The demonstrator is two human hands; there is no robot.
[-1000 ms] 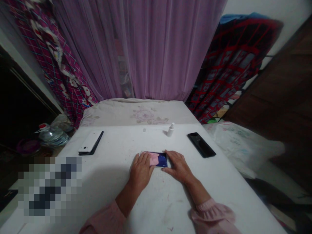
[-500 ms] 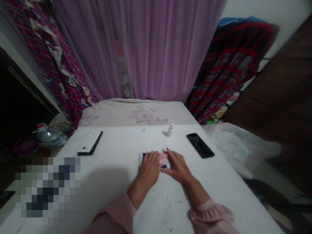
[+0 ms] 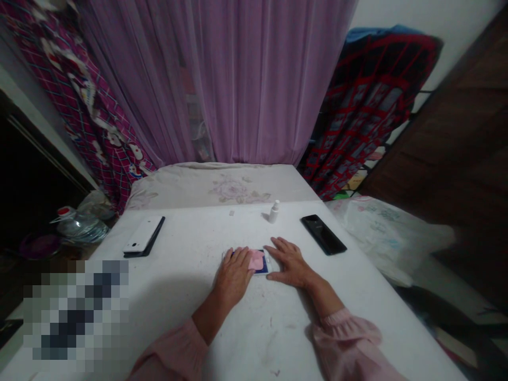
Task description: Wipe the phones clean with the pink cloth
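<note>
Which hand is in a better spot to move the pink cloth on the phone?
Probably your left hand: it rests right on the pink cloth, which lies on the phone. The right hand lies flat beside the phone, not on the cloth.

a cloth [image 3: 256, 259] lies on a smartphone [image 3: 262, 270] set flat on a table [image 3: 178, 238], the left hand [image 3: 234, 275] on the cloth, the right hand [image 3: 289, 262] just beside the phone. a second phone [image 3: 143, 234] rests on a flat case [image 3: 137, 254] toward the table's left, a third phone [image 3: 323, 234] lies to the right, and a small spray bottle [image 3: 273, 212] stands ahead. bedding [image 3: 218, 190] lies behind the table, before a curtain [image 3: 214, 79], with a water jug [image 3: 81, 230] off the left side and a plastic sack [image 3: 389, 233] off the right.
</note>
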